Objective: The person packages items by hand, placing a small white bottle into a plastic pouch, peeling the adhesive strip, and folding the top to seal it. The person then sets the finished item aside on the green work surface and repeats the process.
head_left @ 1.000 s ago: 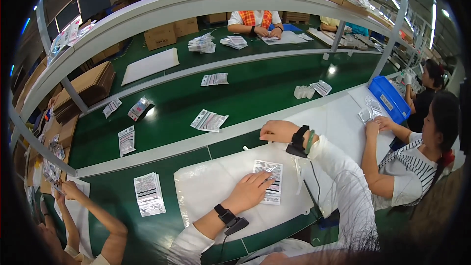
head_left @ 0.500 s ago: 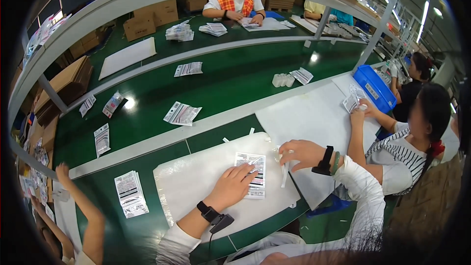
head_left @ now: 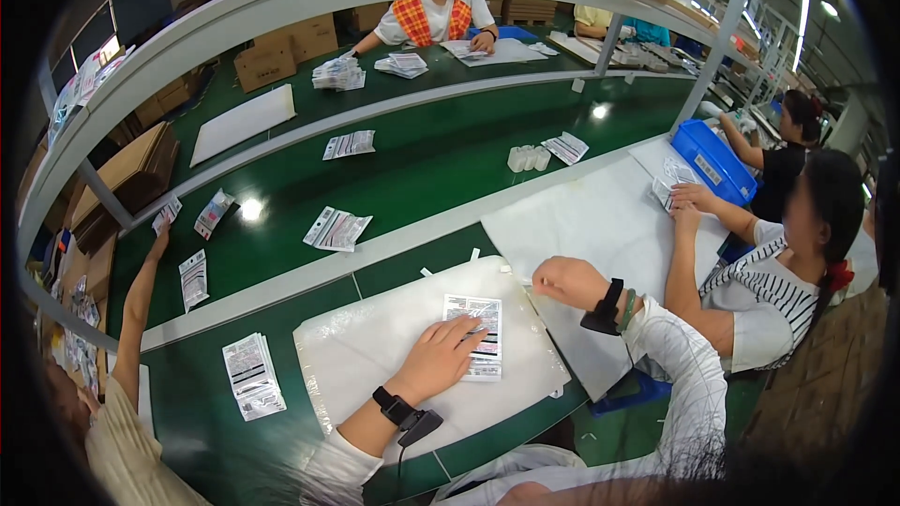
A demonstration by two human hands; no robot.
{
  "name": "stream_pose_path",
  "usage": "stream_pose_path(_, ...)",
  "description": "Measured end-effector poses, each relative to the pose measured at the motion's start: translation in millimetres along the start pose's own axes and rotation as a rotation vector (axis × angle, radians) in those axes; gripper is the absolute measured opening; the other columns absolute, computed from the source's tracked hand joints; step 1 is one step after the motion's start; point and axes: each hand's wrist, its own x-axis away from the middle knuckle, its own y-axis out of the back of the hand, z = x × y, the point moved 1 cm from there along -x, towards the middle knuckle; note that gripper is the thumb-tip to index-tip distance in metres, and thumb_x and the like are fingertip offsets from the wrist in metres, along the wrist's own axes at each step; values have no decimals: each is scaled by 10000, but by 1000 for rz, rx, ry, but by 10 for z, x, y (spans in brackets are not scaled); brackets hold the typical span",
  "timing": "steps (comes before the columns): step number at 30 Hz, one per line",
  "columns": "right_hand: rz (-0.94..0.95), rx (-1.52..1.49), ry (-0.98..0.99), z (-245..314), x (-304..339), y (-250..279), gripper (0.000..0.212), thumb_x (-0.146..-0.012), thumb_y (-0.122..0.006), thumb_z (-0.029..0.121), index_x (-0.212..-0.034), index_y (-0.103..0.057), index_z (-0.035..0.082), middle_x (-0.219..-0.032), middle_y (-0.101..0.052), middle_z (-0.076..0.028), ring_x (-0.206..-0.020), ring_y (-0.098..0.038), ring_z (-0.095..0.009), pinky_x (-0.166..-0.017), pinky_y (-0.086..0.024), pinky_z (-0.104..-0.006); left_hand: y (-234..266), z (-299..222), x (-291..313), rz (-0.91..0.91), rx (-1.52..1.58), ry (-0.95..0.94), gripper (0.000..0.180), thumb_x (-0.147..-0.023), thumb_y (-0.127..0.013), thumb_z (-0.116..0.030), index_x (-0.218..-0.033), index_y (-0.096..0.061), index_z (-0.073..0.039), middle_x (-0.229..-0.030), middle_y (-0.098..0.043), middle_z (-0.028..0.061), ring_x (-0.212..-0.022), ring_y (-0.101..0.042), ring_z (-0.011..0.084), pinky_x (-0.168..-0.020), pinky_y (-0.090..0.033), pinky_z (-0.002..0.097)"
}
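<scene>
Left hand (head_left: 439,356) pressed flat, fingers spread, pinning a small printed packet (head_left: 476,335) to the white foam sheet (head_left: 375,342). Right hand (head_left: 570,281) lifted just beyond and to the right of that packet, curled into a loose fist, nothing visibly gripped (too small to tell whether something thin sits inside). Judged as a holding-down step: packet steadied under the left palm, right hand free above it. Next move probably calls for bringing the right hand down onto the packet's exposed far edge, without letting it slide under the left fingers. Further out past both hands, loose packets on the green conveyor belt (head_left: 422,169); a small stack of packets (head_left: 251,375) well left of the left wrist.
</scene>
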Motion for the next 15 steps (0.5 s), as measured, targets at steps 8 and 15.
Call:
stream_pose_path(8,164,-200,-423,31,-187,-81,265,-843,-717,267,-992,-654,58,-811,-678,-154,-784,-660,-323,-716,-518,-409,-17,-15,-52,-33,-7,-22,568,-822,-645,-137,-1374,-511,-147,-1382,-504,72,-1304,-472,244,-1072,-376,402)
stream_pose_path(15,86,-35,-370,-183,-179,-239,286,-823,-706,311,-933,-683,48,-820,-698,-158,-783,-670,-333,-739,-530,-404,-43,-59,-123,-16,5,-8,559,-825,-637,-124,-1369,-513,-143,-1374,-508,74,-1298,-476,250,-1071,-373,402)
